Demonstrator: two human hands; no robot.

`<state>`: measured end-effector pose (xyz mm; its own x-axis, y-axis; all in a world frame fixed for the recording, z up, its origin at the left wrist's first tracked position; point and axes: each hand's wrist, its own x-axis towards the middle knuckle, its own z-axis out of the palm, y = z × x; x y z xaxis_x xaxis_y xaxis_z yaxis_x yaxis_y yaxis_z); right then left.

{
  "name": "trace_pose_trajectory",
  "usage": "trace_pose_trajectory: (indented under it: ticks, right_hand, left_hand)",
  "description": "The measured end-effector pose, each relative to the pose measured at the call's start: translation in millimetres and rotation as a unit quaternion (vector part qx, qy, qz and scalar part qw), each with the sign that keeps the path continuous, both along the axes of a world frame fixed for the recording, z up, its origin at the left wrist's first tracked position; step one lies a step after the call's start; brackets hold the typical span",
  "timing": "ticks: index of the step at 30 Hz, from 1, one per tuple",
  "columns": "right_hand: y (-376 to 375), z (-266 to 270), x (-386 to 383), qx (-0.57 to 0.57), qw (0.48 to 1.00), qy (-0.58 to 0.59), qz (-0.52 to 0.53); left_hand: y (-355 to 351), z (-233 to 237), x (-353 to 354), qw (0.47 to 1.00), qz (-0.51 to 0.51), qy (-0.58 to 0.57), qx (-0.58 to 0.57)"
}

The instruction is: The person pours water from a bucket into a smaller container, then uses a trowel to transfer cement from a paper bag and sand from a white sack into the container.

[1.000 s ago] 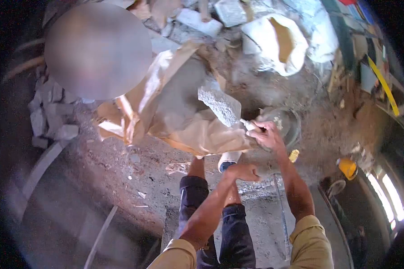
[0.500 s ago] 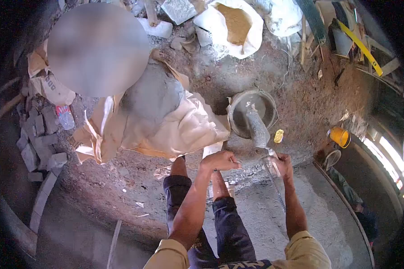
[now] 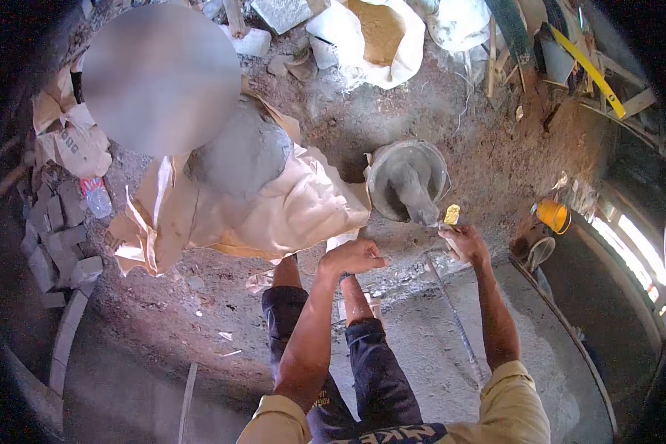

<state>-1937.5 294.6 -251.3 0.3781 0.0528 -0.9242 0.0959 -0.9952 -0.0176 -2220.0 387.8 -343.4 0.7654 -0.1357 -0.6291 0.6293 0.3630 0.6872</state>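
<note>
My right hand (image 3: 464, 244) is wrapped round the handle of a trowel (image 3: 414, 198). Its blade, covered in grey material, dips over the near rim of a bucket (image 3: 378, 172) on the ground. Loosely fisted in front of my knees, my left hand (image 3: 353, 257) shows nothing in its fingers. Beside it lies a torn, spread-out paper sack (image 3: 288, 214), bearing a heap of grey powder (image 3: 248, 152) that looks like cement. A small yellow wrapper (image 3: 452, 214) is on the ground just beyond my right hand.
An opened white sack of sand (image 3: 383, 37) stands at the back. Broken blocks (image 3: 63, 244) are piled at left, near a plastic bottle (image 3: 96, 197). A yellow bucket (image 3: 553, 215) lies at right. A thin rod (image 3: 457, 322) rests on the grey slab (image 3: 525, 325).
The trowel blade has tilted down further into the bucket, and my right hand has moved up towards the bucket. My left hand stays curled in nearly the same place. The view has shifted slightly.
</note>
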Motion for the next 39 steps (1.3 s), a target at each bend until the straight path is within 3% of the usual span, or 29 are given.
trace_pose_trajectory:
  ticks: [4,7,9,12,16,18,20,23,27,29,30,32,33,35,37,39]
  right_hand:
    - [12.3,9.9,5.2,-0.004,1.000,0.010,0.028]
    - [28.4,24.9,1.0,-0.025,0.993,-0.025,0.113]
    - [-3.7,10.3,15.8,0.136,0.907,-0.091,0.387]
    - [-8.5,16.0,5.7,0.074,0.882,-0.165,0.435]
    - [11.9,16.7,-23.6,0.028,0.899,-0.234,0.369]
    - [-3.0,-5.1,-29.1,0.160,0.863,-0.294,0.379]
    - [-1.2,-4.5,-42.9,0.164,0.880,-0.260,0.363]
    - [-9.5,-4.4,-55.9,0.215,0.849,-0.255,0.410]
    - [-17.4,20.6,-61.9,0.194,0.870,-0.237,0.387]
    - [-38.2,22.1,-50.6,0.097,0.872,-0.278,0.390]
    - [-40.6,22.9,-47.0,0.112,0.872,-0.268,0.394]
    - [-28.8,19.0,-47.0,0.105,0.947,-0.225,0.203]
    - [-1.3,20.7,-58.1,0.116,0.949,-0.207,0.209]
    - [64.8,27.7,-87.0,0.384,0.843,-0.163,0.341]
    - [95.1,-17.0,-106.0,0.409,0.860,-0.090,0.292]
    - [143.2,-54.1,-138.7,0.431,0.806,-0.105,0.391]
  left_hand:
    - [4.6,2.2,-1.2,0.999,0.040,-0.002,-0.017]
    - [6.5,-0.1,-0.3,0.998,0.039,0.001,-0.039]
    - [8.4,0.3,-1.3,0.998,0.028,-0.004,-0.052]
    - [11.5,5.0,-4.4,0.997,0.072,0.004,-0.041]
    - [11.8,2.2,-5.8,0.996,0.081,-0.004,-0.038]
    - [10.1,0.3,-6.7,0.995,0.087,0.001,-0.056]
    - [10.3,0.0,-6.4,0.994,0.099,-0.011,-0.034]
    - [17.7,4.6,-4.5,0.997,0.073,0.007,-0.010]
    - [19.3,7.0,-1.1,0.997,0.075,0.002,-0.019]
    - [15.3,5.1,1.3,0.996,0.073,0.008,-0.056]
    - [11.4,1.2,2.2,0.995,0.082,0.021,-0.047]
    - [-1.6,-8.7,2.7,0.998,0.052,-0.039,-0.005]
    - [-5.9,-10.9,4.1,0.998,0.062,-0.020,0.002]
    - [-11.1,-13.3,8.1,0.999,-0.036,-0.022,0.032]
    - [-5.4,-2.0,3.6,0.999,-0.025,0.004,0.033]
    - [5.1,7.6,2.0,0.999,-0.026,0.029,0.010]
